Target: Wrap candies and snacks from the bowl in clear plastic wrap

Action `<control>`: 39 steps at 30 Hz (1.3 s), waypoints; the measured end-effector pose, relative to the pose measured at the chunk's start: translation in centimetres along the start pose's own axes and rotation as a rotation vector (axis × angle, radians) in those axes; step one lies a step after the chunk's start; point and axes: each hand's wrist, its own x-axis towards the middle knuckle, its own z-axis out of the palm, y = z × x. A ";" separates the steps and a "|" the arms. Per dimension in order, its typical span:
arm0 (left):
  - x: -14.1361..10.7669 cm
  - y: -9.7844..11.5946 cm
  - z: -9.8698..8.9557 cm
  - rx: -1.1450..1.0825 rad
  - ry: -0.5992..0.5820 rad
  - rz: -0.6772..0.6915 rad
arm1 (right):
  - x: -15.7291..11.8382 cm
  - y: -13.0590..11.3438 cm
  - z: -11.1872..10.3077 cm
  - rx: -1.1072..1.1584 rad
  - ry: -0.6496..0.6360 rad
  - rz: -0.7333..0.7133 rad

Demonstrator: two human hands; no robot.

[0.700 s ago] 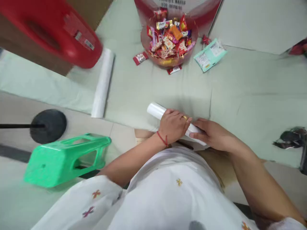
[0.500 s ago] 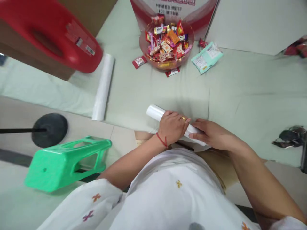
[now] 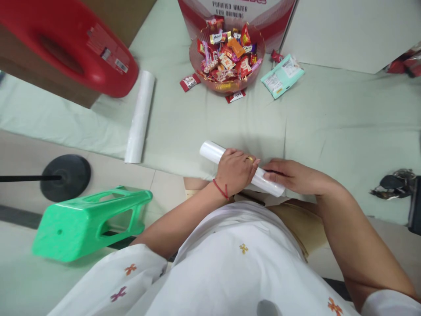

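Observation:
A glossy white roll [image 3: 212, 151] lies slantwise at the table's front edge, close to my body. My left hand [image 3: 236, 170], with a ring and a red wrist thread, is wrapped over the middle of this roll. My right hand [image 3: 289, 175] is at the roll's right part, its thumb and fingers closed on the roll's upper side. The right end of the roll shows below my right fingertips. A second white roll [image 3: 140, 116] lies by itself farther left on the table.
A glass bowl [image 3: 226, 87] of wrapped sweets stands at the back, before a water carton [image 3: 276, 26]. Nearby lies a mint packet [image 3: 283, 77]. A red container [image 3: 112, 61] is at upper left, a green stool [image 3: 69, 228] at lower left, keys [image 3: 394, 183] at right.
My right hand has shifted slightly up along the roll, and more of the roll's right end shows. My left hand keeps its hold. The whole view has shifted slightly.

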 end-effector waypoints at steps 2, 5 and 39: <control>0.0 -0.1 0.0 0.001 -0.007 0.002 | 0.3 -0.5 0.5 -0.030 0.043 0.043; 0.1 -0.1 0.1 0.002 -0.034 0.001 | 1.1 -1.2 1.4 -0.076 0.114 0.103; 0.7 0.1 -0.3 -0.042 -0.117 -0.036 | 1.8 -2.9 0.5 -0.166 0.039 0.133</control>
